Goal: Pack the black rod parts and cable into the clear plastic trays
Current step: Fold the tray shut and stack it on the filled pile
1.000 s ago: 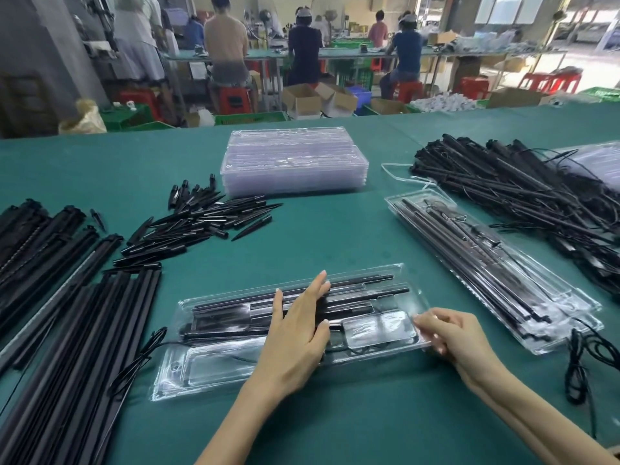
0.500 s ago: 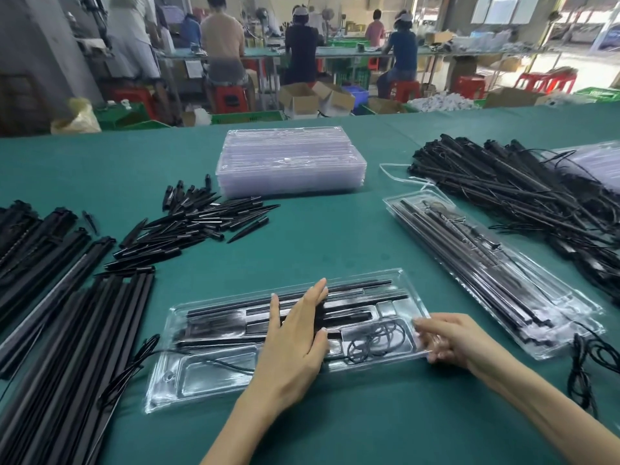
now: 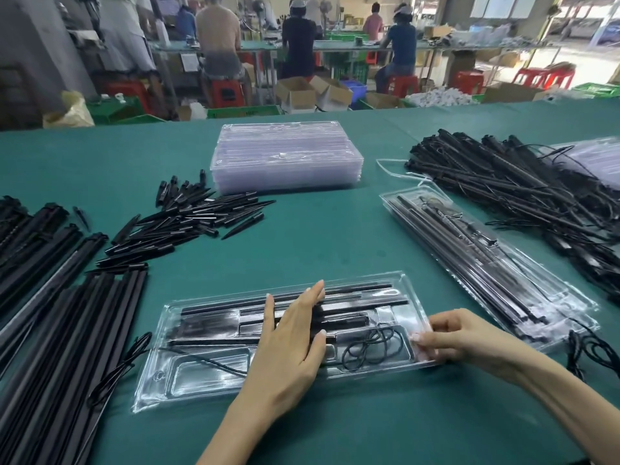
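Note:
A clear plastic tray lies in front of me on the green table, holding several black rod parts in its slots and a coiled black cable in its right pocket. My left hand lies flat on the tray's middle with straight fingers pressing on the rods. My right hand grips the tray's right end, fingers curled over the edge.
A stack of empty clear trays stands at the back centre. Filled trays lie to the right, beside a heap of rods with cables. Short spikes and long black rods lie left. A loose cable sits far right.
The coiled cable has come into view in the tray's right pocket. Both hands stay on the tray, almost in the same place.

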Tool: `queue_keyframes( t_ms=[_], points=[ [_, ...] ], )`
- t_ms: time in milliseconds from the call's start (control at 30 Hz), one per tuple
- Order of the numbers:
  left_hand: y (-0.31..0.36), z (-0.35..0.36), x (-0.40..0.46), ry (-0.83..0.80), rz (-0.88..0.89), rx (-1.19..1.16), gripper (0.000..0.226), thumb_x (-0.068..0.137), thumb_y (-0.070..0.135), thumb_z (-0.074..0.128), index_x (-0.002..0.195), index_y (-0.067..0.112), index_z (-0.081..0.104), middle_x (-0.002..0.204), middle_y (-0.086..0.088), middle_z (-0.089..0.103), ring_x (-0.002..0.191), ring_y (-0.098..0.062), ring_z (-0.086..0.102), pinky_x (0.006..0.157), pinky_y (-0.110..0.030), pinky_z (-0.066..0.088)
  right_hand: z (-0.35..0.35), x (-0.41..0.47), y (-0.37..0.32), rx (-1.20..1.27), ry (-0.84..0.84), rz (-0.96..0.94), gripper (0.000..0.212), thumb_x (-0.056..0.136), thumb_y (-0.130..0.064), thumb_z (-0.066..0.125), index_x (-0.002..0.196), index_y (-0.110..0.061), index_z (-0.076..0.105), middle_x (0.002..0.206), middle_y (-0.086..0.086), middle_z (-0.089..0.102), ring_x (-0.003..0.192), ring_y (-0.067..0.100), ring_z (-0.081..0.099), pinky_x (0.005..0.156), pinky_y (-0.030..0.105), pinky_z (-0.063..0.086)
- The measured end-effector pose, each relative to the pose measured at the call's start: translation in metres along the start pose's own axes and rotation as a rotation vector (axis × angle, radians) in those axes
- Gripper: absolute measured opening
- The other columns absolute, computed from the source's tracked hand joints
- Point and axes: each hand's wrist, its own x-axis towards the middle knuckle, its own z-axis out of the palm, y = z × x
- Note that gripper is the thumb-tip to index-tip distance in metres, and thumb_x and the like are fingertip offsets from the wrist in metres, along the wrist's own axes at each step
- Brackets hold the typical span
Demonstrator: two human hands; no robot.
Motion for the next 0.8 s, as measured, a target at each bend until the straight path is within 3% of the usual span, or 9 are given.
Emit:
queue_keyframes(
  t_ms=[67, 167, 400, 533, 633, 800],
  points=[
    [-0.001, 0.001, 0.0, -0.013, -0.01, -0.003, 0.062, 0.093, 0.033, 0.027, 0.145, 0.048, -0.002, 0.145, 0.031, 0.029, 0.134, 0.019, 0.017, 0.117, -0.032, -0.016, -0.001, 0.001, -0.004, -0.136, 0.006, 0.051, 0.031, 0.069, -0.025, 0.077, 0.074, 0.005, 0.067, 0.067, 0.015, 0.058, 0.057, 0.015, 0.051, 0.052, 0.017, 0.039],
    [-0.002, 0.002, 0.0, -0.024, -0.014, 0.006, 0.062, 0.093, 0.033, 0.027, 0.146, 0.048, -0.003, 0.146, 0.031, 0.029, 0.133, 0.02, 0.015, 0.117, -0.032, -0.016, -0.003, 0.001, -0.01, -0.273, -0.025, 0.074, 0.03, 0.074, -0.031, 0.077, 0.066, -0.004, 0.067, 0.064, 0.014, 0.058, 0.062, 0.02, 0.048, 0.055, 0.022, 0.033],
    [-0.002, 0.002, 0.0, -0.003, -0.003, 0.026, 0.063, 0.093, 0.031, 0.03, 0.147, 0.044, 0.002, 0.145, 0.031, 0.029, 0.134, 0.018, 0.016, 0.118, -0.037, -0.013, 0.001, 0.002, -0.011, -0.244, 0.007, 0.108, 0.028, 0.066, -0.036, 0.075, 0.064, -0.008, 0.066, 0.069, 0.016, 0.061, 0.06, 0.019, 0.051, 0.054, 0.024, 0.031],
    [-0.001, 0.001, 0.001, -0.003, -0.004, 0.03, 0.062, 0.092, 0.035, 0.027, 0.148, 0.043, 0.002, 0.146, 0.03, 0.029, 0.134, 0.018, 0.015, 0.118, -0.037, -0.012, 0.003, 0.002, -0.003, -0.194, 0.061, 0.049, 0.022, 0.082, -0.017, 0.069, 0.063, -0.007, 0.064, 0.066, 0.017, 0.058, 0.056, 0.017, 0.049, 0.057, 0.024, 0.035],
    [0.0, 0.0, 0.0, -0.008, -0.005, 0.038, 0.061, 0.091, 0.038, 0.025, 0.147, 0.044, 0.001, 0.147, 0.029, 0.028, 0.134, 0.019, 0.014, 0.118, -0.037, -0.012, 0.006, 0.002, 0.005, -0.095, 0.112, 0.003, 0.017, 0.083, -0.006, 0.067, 0.068, -0.001, 0.061, 0.061, 0.012, 0.054, 0.052, 0.014, 0.048, 0.053, 0.019, 0.04],
    [0.0, -0.001, 0.001, -0.006, -0.014, 0.035, 0.062, 0.092, 0.036, 0.028, 0.147, 0.046, 0.0, 0.145, 0.031, 0.028, 0.133, 0.02, 0.014, 0.118, -0.036, -0.013, 0.012, 0.003, 0.013, 0.06, 0.191, -0.063, 0.023, 0.082, 0.0, 0.064, 0.061, -0.002, 0.055, 0.057, 0.009, 0.046, 0.045, 0.008, 0.037, 0.047, 0.017, 0.03]
  ],
)
